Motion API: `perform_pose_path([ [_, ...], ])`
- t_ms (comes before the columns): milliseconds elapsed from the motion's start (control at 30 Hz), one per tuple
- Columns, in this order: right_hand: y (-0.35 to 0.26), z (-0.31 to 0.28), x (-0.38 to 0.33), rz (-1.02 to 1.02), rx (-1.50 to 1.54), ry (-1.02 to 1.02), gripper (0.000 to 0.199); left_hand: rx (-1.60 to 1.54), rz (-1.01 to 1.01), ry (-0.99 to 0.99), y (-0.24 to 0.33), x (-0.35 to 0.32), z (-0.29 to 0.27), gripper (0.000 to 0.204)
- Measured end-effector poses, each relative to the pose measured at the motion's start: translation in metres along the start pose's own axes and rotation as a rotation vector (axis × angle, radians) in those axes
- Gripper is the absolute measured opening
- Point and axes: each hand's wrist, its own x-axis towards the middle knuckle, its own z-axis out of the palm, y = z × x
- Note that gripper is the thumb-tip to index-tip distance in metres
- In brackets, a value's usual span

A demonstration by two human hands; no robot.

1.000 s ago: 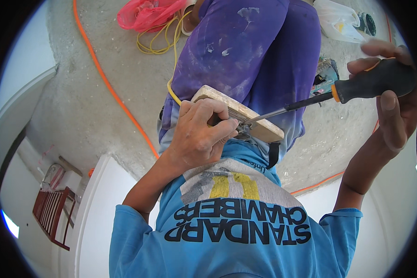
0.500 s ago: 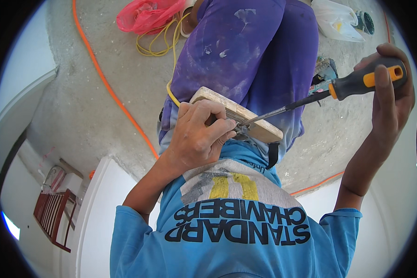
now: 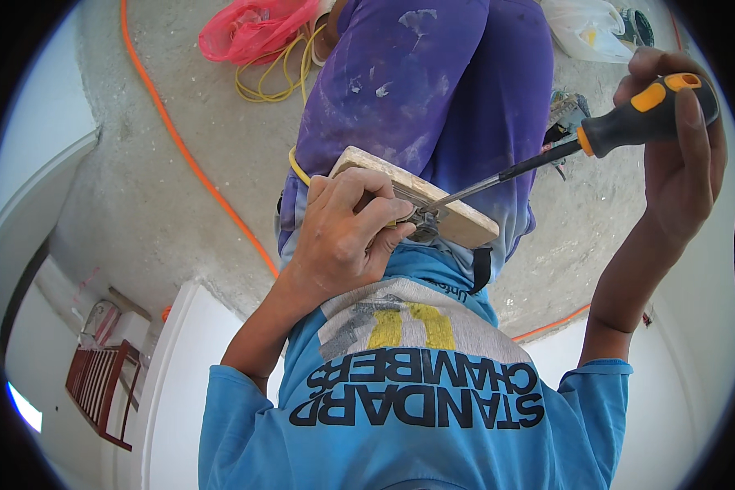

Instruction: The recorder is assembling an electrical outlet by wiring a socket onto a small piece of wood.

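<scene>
My right hand [image 3: 684,167], raised at the right, is closed round the black-and-orange handle of a screwdriver [image 3: 606,129]. Its shaft slants down to the left, and the tip meets a small dark metal fitting [image 3: 424,227] on a flat board with pale wooden edges [image 3: 461,219]. The board lies across my lap, against my shirt. My left hand [image 3: 341,233] is closed beside the fitting, thumb and fingers pinched at its left side. A bit of yellow shows between the fingertips, too small to make out. Yellow cable [image 3: 299,167] passes behind the board's left end.
On the concrete floor, an orange cord [image 3: 189,159] runs along the left. Beyond my legs in purple trousers [image 3: 392,82] lie a pink plastic bag [image 3: 257,31] and a white plastic bag [image 3: 584,28]. A brown slatted wooden piece [image 3: 98,388] stands at lower left.
My right hand has turned the screwdriver handle, so its orange inserts face another way. The tip stays at the fitting. My left hand keeps its pinch, and the view has shifted slightly.
</scene>
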Motion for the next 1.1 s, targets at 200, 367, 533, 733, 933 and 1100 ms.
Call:
perform_pose_path([
  [200, 0.004, 0.004, -0.005, -0.145, 0.126, -0.076, 0.051, -0.036, -0.018, -0.044, 0.007, 0.006, -0.021, 0.025],
  [367, 0.005, -0.02, -0.054, -0.23, 0.53, -0.073, 0.052, 0.046, 0.029, -0.166, 0.017, 0.017, -0.038, 0.024],
  [533, 0.012, 0.027, -0.113, -0.195, 0.413, 0.075, 0.045, 0.085, 0.1, -0.24, 0.013, 0.032, -0.04, 0.016],
  [733, 0.022, 0.031, -0.143, -0.146, 0.493, 0.361, 0.039, 0.134, 0.041, -0.062, 0.016, 0.041, -0.028, 0.01],
  [933, 0.018, 0.03, -0.117, -0.143, 0.45, 0.525, 0.036, 0.01, 0.005, -0.144, 0.012, 0.051, -0.032, 0.006],
  [1100, 0.034, 0.037, -0.062, -0.021, 0.494, 0.432, 0.035, -0.01, -0.016, -0.174, 0.009, 0.045, -0.035, 0.007],
])
